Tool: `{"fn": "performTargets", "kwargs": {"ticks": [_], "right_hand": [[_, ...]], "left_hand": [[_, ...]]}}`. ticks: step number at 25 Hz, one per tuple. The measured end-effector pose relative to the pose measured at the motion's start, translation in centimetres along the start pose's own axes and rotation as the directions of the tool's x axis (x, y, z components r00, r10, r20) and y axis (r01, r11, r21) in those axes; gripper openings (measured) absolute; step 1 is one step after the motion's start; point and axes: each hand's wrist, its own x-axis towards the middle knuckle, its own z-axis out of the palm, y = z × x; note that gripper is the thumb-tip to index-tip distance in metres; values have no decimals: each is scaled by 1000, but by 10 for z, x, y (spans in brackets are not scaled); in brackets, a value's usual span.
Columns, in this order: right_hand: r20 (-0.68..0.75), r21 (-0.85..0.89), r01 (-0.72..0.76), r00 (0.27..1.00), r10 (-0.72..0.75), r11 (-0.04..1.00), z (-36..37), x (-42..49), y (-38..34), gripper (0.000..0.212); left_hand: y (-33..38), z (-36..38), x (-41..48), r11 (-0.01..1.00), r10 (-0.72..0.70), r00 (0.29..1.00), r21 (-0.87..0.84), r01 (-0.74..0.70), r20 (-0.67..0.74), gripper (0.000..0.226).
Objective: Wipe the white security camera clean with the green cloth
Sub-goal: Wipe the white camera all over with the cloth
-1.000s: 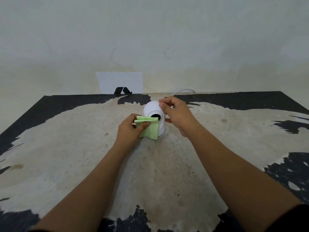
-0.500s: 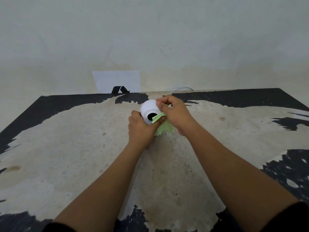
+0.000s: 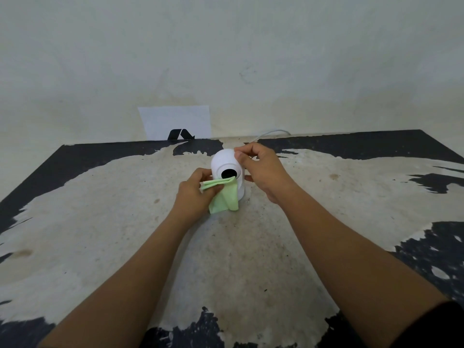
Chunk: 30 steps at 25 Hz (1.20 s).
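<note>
The white security camera (image 3: 224,162) stands upright near the middle of the table, its round head and black lens facing me. My right hand (image 3: 263,169) grips the right side and top of its head. A folded green cloth (image 3: 224,197) is pinched in my left hand (image 3: 194,194), just left of the camera and below it. The cloth's top edge touches the camera just under the lens, and the rest hangs down over the base. Most of the camera's base is hidden behind the cloth.
The table (image 3: 100,222) has worn cream paint with black patches and a far edge against the wall. A white paper (image 3: 175,121) with a black mark leans on the wall behind the camera. A thin white cable (image 3: 272,133) runs off the back edge.
My left hand has drawn the cloth back from the right side of the lens to the left and downward, under the lens. The right hand stays on the camera's head.
</note>
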Motion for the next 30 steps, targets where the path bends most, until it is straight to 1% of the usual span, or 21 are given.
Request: {"fn": "performTargets", "kwargs": {"ticks": [3,5,7,9,12,14,17,20,21,23,24,25,26,28,30], "right_hand": [[4,6,-10,1000,10,1000,0,1,0,10],[3,10,-4,1000,4,1000,0,0,0,10],[-6,-2,2,1000,-2,1000,0,-1,0,12],[-20,-21,12,1000,-13,1000,-1,-2,-1,14],[-24,-26,18,1000,-19,999,-1,-2,-2,15],[-20,-28,10,1000,-10,1000,-1,-3,-3,15],[-15,-23,15,1000,-15,1000,-1,-5,-3,14],[50,57,-55,997,52,997,-5,-7,-7,16],[100,83,-88,992,80,993,-8,-9,-8,20],[228,53,-114,969,99,992,-19,-15,-6,36],[297,-8,-106,949,104,994,-24,-20,-4,49],[351,-106,-79,930,112,991,-27,-25,-2,65],[376,-234,-28,919,117,972,-27,-30,0,79],[358,-459,100,930,81,883,-19,-35,7,101],[311,-542,179,951,-3,821,-7,-35,17,111]], "left_hand": [[2,1,0,1000,-6,1000,-16,7,21,29],[4,9,0,999,-47,999,-13,47,-3,41],[7,18,-1,994,-92,994,48,95,-61,53],[17,27,-2,980,-133,980,127,152,-148,61],[32,36,-2,969,-186,956,117,216,-225,71],[31,36,-3,975,-183,958,84,205,-219,72],[20,27,-6,983,-155,977,72,167,-145,61],[11,16,-11,989,-132,989,64,136,-66,55],[10,13,-12,990,-125,991,53,128,-47,54],[10,10,-15,992,-120,992,27,121,-21,55],[10,9,-17,993,-118,993,20,118,-13,57],[11,9,-18,993,-114,993,26,114,-12,59],[11,9,-18,994,-105,994,36,106,-13,61],[11,8,-18,993,-102,995,55,102,-5,64],[10,4,-16,991,-102,994,86,99,31,68]]}}
